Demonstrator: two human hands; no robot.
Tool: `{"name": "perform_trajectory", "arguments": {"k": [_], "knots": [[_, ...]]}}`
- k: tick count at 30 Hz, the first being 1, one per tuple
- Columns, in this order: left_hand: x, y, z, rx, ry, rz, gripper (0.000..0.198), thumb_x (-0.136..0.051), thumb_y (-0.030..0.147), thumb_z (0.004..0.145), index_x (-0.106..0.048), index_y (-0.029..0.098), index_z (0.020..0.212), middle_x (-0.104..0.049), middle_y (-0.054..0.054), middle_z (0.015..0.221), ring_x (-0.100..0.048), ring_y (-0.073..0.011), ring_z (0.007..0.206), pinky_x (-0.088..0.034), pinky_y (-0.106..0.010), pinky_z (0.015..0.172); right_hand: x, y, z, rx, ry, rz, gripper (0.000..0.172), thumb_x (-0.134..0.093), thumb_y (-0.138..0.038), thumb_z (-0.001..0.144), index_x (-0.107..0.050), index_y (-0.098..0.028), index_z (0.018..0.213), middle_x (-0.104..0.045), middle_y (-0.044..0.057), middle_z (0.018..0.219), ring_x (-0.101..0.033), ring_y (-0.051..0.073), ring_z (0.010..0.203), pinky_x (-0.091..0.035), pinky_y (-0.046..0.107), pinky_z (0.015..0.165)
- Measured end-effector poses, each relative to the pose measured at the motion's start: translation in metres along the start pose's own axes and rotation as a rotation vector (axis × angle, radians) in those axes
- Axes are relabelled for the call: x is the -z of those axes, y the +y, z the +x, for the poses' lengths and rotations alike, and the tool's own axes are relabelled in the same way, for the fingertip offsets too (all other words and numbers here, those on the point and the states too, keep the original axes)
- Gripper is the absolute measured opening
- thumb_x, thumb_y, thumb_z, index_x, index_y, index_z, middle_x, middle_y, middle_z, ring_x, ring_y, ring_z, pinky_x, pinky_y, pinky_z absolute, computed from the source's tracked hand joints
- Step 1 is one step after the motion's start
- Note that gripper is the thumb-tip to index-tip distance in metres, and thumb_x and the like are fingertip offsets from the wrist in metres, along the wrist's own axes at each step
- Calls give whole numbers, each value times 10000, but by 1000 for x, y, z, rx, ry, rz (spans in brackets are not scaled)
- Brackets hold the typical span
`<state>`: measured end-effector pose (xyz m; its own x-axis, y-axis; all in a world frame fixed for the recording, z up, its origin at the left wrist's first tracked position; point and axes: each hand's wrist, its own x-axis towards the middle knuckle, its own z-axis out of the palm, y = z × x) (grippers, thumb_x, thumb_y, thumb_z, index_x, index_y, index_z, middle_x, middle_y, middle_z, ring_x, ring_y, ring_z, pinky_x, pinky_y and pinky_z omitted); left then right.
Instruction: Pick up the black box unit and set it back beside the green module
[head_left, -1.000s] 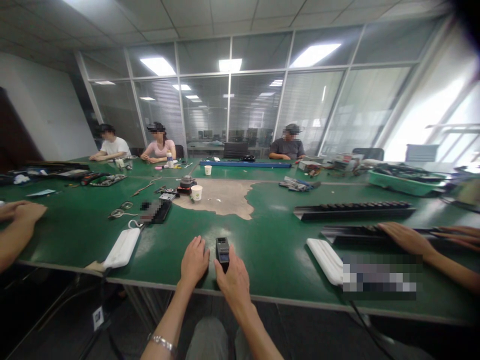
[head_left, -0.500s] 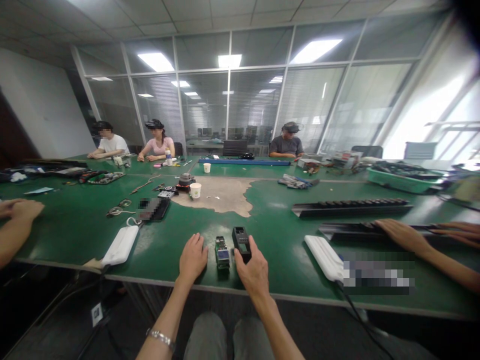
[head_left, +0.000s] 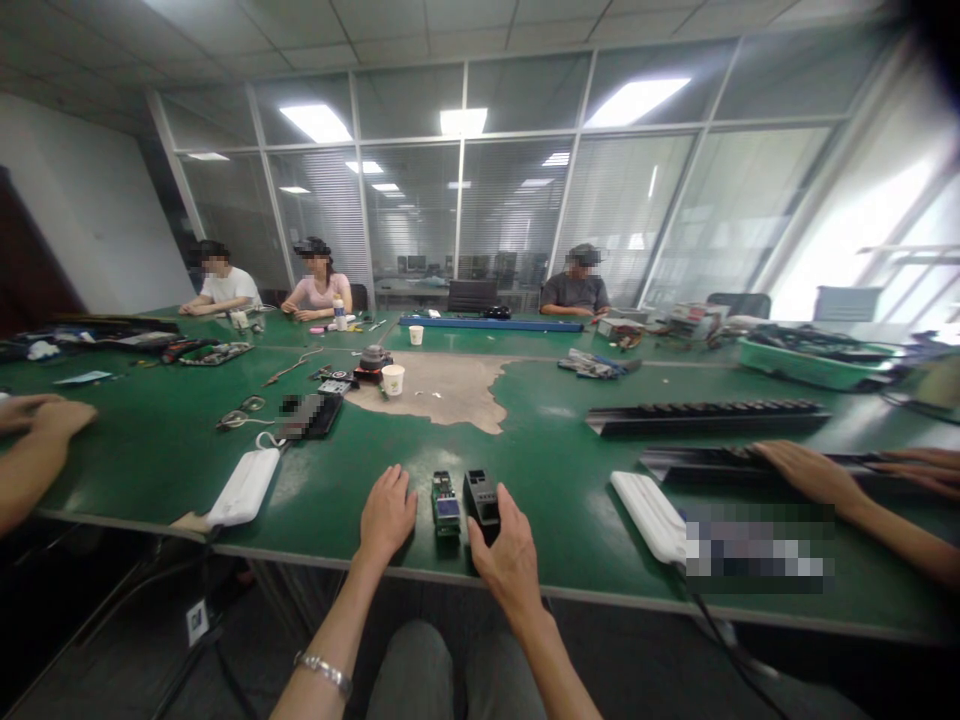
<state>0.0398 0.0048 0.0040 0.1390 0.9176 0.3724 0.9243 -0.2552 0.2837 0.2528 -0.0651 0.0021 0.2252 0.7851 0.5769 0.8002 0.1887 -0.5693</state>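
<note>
A: Where's the circuit board (head_left: pixel 446 508)?
B: On the green table (head_left: pixel 555 480), between the hands, long axis pointing away from the wearer.
A: Which hand is nearer?
B: The right hand (head_left: pixel 508 545), by its thumb. Its thumb and fingers curve, partly open, around the near end of the black casing (head_left: pixel 480 492), which lies just right of the board, roughly parallel. Whether they're gripping, I can't tell.
A: And the left hand (head_left: pixel 388 512)?
B: Palm down, fingers loosely extended, nothing visible held.
A: Farther out?
B: A paper cup (head_left: pixel 393 380), ahead of the left hand.
</note>
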Motion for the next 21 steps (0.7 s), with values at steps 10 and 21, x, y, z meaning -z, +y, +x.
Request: {"name": "perform_trajectory", "arguments": {"k": [10,21], "knots": [[3,4,3,53,-10,6,455,-468,325,932,-611,107,1305,-539,-153,1438,-447,-243,1379,-330,-385,1170,3,-1,-1,27,20,25,688,-507,-510,932,-384,-119,1485,-542,176,1396,-530,304,1223,-444,481,1030],[13,7,6,31,62,2,338,-466,295,943,-683,167,1168,-618,-131,1333,-535,-245,1260,-409,-410,1090,5,-4,1,23,-32,-2,568,-426,-442,974,-458,-113,1436,-586,161,1343,-541,278,1204,-437,453,1040]]}}
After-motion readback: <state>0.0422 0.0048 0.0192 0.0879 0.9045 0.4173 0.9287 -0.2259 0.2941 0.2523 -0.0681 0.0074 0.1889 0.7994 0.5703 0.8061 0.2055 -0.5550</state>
